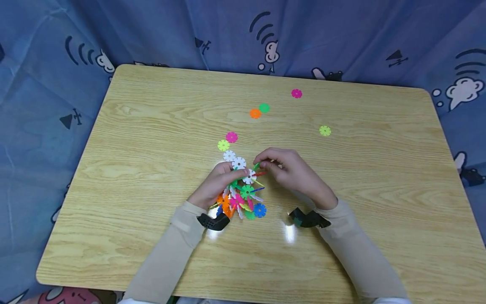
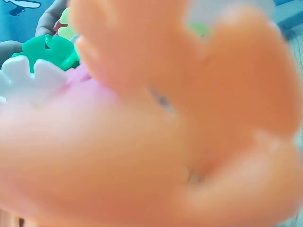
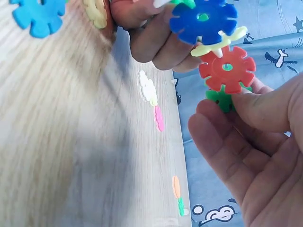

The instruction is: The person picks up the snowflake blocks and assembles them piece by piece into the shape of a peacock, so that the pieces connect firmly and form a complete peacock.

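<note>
A cluster of interlocked notched plastic discs (image 1: 247, 191) in many colours is gripped by my left hand (image 1: 216, 182), thumb on top near a white disc. My right hand (image 1: 288, 171) pinches a green notched disc (image 3: 220, 100) between thumb and fingers. That green disc touches the edge of a red disc (image 3: 227, 68), which stands out from the cluster near a blue disc (image 3: 202, 21). In the left wrist view, a blurred orange disc (image 2: 236, 90) fills most of the picture, with a green disc (image 2: 49, 52) and a white disc (image 2: 33, 75) behind it.
Loose discs lie flat on the wooden table (image 1: 133, 169): white (image 1: 229, 156), yellow (image 1: 223, 145), pink (image 1: 232, 137), orange (image 1: 255, 113), green (image 1: 264, 108), magenta (image 1: 297, 93) and yellow-green (image 1: 325, 131). A blue patterned curtain (image 1: 228, 33) hangs behind the table.
</note>
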Demonstrator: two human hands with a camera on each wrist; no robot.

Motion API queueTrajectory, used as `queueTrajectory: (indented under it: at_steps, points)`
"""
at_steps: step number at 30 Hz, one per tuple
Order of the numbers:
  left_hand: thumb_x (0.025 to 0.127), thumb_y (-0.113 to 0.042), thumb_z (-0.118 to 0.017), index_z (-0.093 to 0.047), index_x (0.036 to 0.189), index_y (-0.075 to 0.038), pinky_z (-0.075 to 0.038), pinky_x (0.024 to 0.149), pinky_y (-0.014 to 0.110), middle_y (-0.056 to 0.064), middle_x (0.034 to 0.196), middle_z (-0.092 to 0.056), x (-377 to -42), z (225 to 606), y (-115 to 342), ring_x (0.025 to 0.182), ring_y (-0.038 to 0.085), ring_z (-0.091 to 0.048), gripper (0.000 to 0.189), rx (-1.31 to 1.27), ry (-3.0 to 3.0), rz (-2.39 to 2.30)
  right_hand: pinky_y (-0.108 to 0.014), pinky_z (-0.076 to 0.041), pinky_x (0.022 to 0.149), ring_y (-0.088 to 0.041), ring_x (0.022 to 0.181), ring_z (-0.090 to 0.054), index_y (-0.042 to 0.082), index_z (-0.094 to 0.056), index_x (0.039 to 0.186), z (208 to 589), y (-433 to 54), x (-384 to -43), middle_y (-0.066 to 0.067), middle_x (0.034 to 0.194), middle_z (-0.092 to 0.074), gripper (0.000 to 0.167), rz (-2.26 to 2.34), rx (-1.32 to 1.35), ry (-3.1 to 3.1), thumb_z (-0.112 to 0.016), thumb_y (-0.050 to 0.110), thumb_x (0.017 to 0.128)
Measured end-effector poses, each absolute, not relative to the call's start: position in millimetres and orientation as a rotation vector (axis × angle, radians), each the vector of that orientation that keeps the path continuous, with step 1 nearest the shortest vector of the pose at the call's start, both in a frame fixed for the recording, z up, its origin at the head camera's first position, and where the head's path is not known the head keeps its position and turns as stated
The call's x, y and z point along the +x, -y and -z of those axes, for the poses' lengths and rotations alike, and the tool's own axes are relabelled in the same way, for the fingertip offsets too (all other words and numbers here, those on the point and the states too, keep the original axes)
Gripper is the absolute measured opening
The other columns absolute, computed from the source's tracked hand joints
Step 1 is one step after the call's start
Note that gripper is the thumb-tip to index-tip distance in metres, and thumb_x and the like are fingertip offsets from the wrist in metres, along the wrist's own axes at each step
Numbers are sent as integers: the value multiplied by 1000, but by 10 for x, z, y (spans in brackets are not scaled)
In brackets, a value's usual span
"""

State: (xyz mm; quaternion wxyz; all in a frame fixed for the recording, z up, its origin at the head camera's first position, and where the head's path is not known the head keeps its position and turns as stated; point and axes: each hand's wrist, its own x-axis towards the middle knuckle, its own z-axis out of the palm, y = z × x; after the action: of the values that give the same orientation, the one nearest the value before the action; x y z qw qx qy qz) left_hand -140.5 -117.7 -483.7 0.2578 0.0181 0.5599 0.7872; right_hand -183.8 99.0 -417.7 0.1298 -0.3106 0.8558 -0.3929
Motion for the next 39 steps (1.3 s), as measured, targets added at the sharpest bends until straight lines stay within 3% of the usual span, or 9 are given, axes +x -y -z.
queueTrajectory:
  at_steps: [10,20,28,39]
  points:
    - [99,-18,-58,-65,90,-8,-55,71,17,-6,80,-68,-1413,4841,1173,73,5,-65,15,57,-1491,-2127,-26,-50,74,-16,83,-58,8,-74,106,4169,-997,-1838,-3,100,-74,17,1115,-902,-2475,-62,-1,97]
    - [99,-18,-56,-66,90,-9,-52,78,19,-6,82,-68,-1419,4838,1185,78,6,-63,17,104,-1534,-2100,-25,-51,75,-17,87,-62,8,-77,103,4190,-994,-1850,-2,101,-75,20,1178,-961,-2430,-64,-5,95]
    - [100,-18,-56,-66,93,-7,-55,78,18,-5,84,-70,-1413,4813,1179,78,6,-66,16,80,-1505,-2099,-33,-61,83,-16,87,-68,5,-75,105,4203,-992,-1844,-6,101,-76,12,1183,-775,-2432,-66,3,96]
    - [98,-14,-57,-67,89,-9,-50,75,20,-8,78,-66,-1404,4816,1170,75,6,-59,14,110,-1567,-2116,-21,-53,71,-13,80,-63,8,-77,94,4256,-964,-1843,-3,92,-76,13,1240,-985,-2436,-69,-3,92]
